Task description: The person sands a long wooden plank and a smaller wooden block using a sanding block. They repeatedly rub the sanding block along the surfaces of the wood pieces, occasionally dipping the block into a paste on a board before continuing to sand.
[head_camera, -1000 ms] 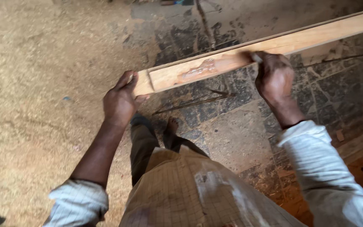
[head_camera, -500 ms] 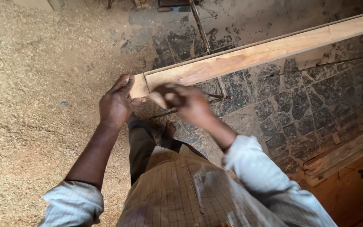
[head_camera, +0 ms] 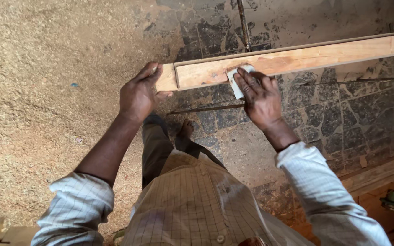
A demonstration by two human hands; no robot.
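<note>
- The long pale wooden plank (head_camera: 297,58) runs from the left hand off to the far right, above the dark stone floor (head_camera: 334,118).
- The left hand (head_camera: 138,95) clamps the plank's near-left end, fingers curled over it; a steady hold there would stop the wood shifting.
- The right hand (head_camera: 261,98) presses a small pale pad (head_camera: 236,79) onto the plank's face, fingers (head_camera: 247,82) spread flat; even pressure along the grain seems best.

Soft, even daylight with faint shadows, no glare; sharp in the middle, slightly stretched toward the edges.
</note>
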